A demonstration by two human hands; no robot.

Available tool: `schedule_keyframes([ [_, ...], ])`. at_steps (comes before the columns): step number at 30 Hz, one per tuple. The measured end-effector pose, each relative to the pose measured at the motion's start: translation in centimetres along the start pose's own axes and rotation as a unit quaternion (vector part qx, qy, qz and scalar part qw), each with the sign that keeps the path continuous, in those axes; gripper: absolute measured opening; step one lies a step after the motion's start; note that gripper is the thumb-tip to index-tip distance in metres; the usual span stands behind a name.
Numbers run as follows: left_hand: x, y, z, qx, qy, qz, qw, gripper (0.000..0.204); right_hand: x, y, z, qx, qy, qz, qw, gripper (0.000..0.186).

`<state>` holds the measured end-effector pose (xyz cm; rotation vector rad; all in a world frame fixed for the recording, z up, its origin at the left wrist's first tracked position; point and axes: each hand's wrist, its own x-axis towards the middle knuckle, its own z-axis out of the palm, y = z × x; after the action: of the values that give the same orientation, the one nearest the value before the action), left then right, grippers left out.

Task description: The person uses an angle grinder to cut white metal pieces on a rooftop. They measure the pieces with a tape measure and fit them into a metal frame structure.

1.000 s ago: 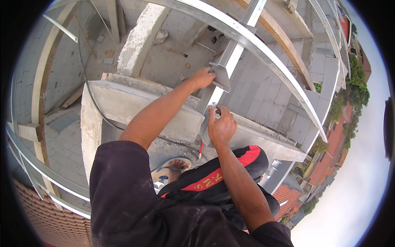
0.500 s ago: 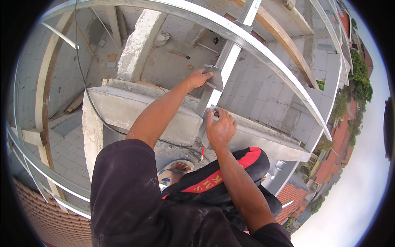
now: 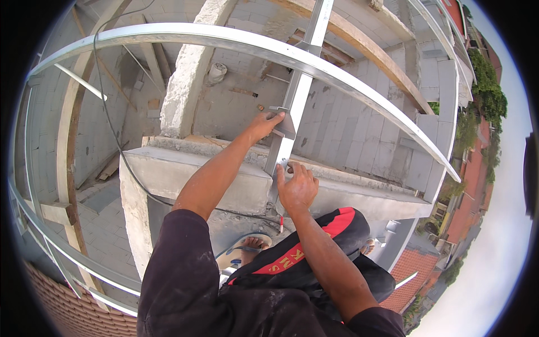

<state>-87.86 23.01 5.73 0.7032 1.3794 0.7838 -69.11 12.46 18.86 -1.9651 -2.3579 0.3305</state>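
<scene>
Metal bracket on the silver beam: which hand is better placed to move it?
Likely the left hand: it holds the bracket, while the right hand is lower along the silver beam.

Bright, diffuse daylight washes the sky (image 3: 488, 255) nearly white (lower right), while fisheye distortion bows the long metal beam (image 3: 252, 41).

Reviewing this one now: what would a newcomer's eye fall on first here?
Probably the long metal rail arching across the upper picture. Then the middle, where the left hand grips a small grey bracket on a metal beam and the right hand touches the beam lower down. Pale sky stands out at the right.
</scene>
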Motion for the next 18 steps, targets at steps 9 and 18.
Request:
schedule_keyframes([
  [9,-1.3,1.5,0.4,-0.065,-0.013,-0.010,0.998,0.071,0.0,0.1,-0.2,0.010,-0.019,0.013,1.000,0.038],
  [18,-1.1,1.7,-0.3,-0.035,-0.006,0.000,0.999,0.069,0.1,0.1,0.0,0.000,-0.020,0.017,1.000,0.039],
])
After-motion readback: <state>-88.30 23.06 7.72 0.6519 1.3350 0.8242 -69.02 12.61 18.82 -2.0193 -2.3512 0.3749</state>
